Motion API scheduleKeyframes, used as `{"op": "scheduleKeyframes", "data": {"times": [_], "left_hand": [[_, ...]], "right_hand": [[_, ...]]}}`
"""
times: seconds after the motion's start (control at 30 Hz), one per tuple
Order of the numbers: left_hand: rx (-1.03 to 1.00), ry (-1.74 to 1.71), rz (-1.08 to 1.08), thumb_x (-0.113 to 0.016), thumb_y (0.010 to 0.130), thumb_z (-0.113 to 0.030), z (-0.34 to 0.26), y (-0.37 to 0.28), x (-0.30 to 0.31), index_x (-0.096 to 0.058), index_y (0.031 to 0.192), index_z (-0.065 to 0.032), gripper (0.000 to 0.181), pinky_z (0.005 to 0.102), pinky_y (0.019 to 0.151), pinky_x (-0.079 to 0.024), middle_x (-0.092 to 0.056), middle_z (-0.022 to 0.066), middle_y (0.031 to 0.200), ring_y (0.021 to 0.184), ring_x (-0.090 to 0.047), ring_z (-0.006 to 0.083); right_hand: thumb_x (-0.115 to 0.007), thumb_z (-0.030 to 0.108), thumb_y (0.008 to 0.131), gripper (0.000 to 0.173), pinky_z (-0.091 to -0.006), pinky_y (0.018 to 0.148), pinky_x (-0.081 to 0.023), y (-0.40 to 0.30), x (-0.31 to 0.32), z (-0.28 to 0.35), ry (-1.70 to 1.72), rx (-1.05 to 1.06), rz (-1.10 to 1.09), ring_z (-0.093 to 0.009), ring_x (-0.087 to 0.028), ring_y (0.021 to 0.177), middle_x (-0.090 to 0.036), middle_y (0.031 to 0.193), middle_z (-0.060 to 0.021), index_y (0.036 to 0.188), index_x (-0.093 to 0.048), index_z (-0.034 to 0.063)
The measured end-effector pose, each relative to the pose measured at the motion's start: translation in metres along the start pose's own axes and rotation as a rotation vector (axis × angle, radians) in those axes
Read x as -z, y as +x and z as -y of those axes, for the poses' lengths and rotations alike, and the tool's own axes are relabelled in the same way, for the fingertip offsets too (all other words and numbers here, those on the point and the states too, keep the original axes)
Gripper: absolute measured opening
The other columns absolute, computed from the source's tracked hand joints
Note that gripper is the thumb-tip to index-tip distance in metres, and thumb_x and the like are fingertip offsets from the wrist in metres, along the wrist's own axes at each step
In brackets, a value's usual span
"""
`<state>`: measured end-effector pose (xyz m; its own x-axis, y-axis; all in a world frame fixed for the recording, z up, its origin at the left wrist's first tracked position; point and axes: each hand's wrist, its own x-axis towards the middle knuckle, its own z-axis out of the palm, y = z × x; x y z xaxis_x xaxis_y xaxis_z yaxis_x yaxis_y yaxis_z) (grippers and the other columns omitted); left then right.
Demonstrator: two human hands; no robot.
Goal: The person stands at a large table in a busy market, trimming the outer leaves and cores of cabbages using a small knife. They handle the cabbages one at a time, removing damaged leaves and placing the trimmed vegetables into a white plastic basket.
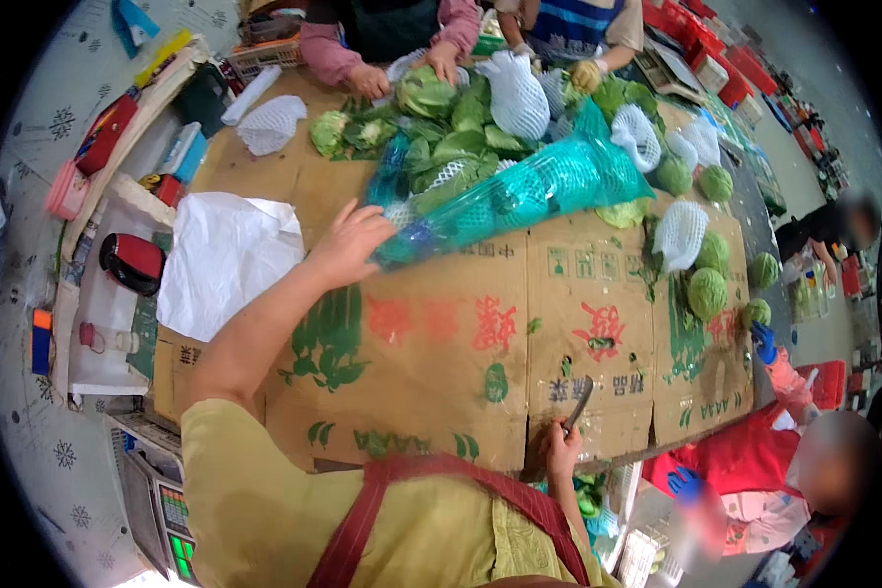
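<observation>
My left hand is at the near left end of a long green mesh bag of round heads wrapped in foam netting; whether its fingers grip the bag is hard to tell. The bag slants across the far part of the flattened cardboard. Low on the right, my right hand holds a small curved knife, its blade pointing away from me. Beyond the bag lie loose green leaves and an upright white foam net sleeve. Several small green cabbages sit at the right.
A white sheet lies at the left, beside a shelf with a red and black device. Two people work at the far edge among leaves and cabbages. Another person in a red apron, with a blue-gloved hand touching a cabbage, is at the right.
</observation>
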<state>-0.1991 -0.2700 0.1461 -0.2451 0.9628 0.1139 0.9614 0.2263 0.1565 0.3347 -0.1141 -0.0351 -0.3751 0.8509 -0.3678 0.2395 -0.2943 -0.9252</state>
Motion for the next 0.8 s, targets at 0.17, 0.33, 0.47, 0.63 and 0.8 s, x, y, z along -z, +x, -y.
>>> {"op": "scheduleKeyframes", "data": {"times": [0.17, 0.33, 0.47, 0.63, 0.8], "left_hand": [[-0.055, -0.038, 0.005, -0.081, 0.071, -0.022, 0.018, -0.004, -0.004, -0.061, 0.115, -0.0066, 0.05, 0.0488, 0.113, -0.035, -0.061, 0.0118, 0.116, 0.118, -0.052, 0.0326], [0.042, -0.208, -0.168, -0.074, 0.084, -0.03, -0.008, 0.003, -0.045, -0.062, 0.112, -0.0025, 0.041, 0.0489, 0.1, -0.044, -0.063, 0.0152, 0.108, 0.108, -0.059, 0.0376], [0.044, -0.399, -0.216, -0.07, 0.087, -0.032, -0.06, 0.046, -0.04, -0.061, 0.109, -0.0013, 0.038, 0.0483, 0.087, -0.049, -0.065, 0.0178, 0.104, 0.1, -0.061, 0.0395], [0.248, -0.456, -0.114, -0.063, 0.092, -0.034, -0.102, 0.098, -0.054, -0.059, 0.105, -0.0044, 0.032, 0.0507, 0.075, -0.05, -0.067, 0.0203, 0.096, 0.09, -0.064, 0.0417], [0.292, -0.548, -0.12, -0.056, 0.097, -0.03, -0.11, 0.071, -0.079, -0.059, 0.093, -0.0085, 0.022, 0.0545, 0.065, -0.047, -0.065, 0.0187, 0.079, 0.077, -0.063, 0.0436]], "right_hand": [[-0.062, 0.013, 0.097, 0.007, -0.0227, 0.051, -0.04, -0.002, -0.004, 0.009, 0.165, -0.092, 0.008, -0.006, -0.05, 0.059, -0.056, 0.074, 0.0028, 0.1, -0.062, 0.0062], [-0.05, 0.023, 0.104, 0.025, -0.0245, 0.043, -0.037, 0.009, -0.021, 0.049, -0.265, -0.037, 0.168, -0.008, -0.046, 0.049, -0.048, 0.064, 0.0022, 0.117, -0.06, 0.0034], [-0.039, 0.027, 0.108, 0.035, -0.0244, 0.047, -0.037, 0.043, -0.104, 0.164, -0.319, 0.115, 0.384, -0.008, -0.044, 0.052, -0.046, 0.064, 0.002, 0.124, -0.059, 0.0023], [-0.046, 0.027, 0.104, 0.029, -0.0416, 0.06, -0.049, 0.125, -0.181, 0.239, -0.628, 0.518, 0.37, -0.027, -0.063, 0.064, -0.06, 0.069, -0.0175, 0.115, -0.057, 0.0022], [-0.05, 0.024, 0.099, 0.022, -0.0554, 0.072, -0.052, 0.15, -0.191, 0.221, -1.206, 0.56, 0.417, -0.044, -0.067, 0.082, -0.068, 0.085, -0.0246, 0.105, -0.055, 0.0041]]}}
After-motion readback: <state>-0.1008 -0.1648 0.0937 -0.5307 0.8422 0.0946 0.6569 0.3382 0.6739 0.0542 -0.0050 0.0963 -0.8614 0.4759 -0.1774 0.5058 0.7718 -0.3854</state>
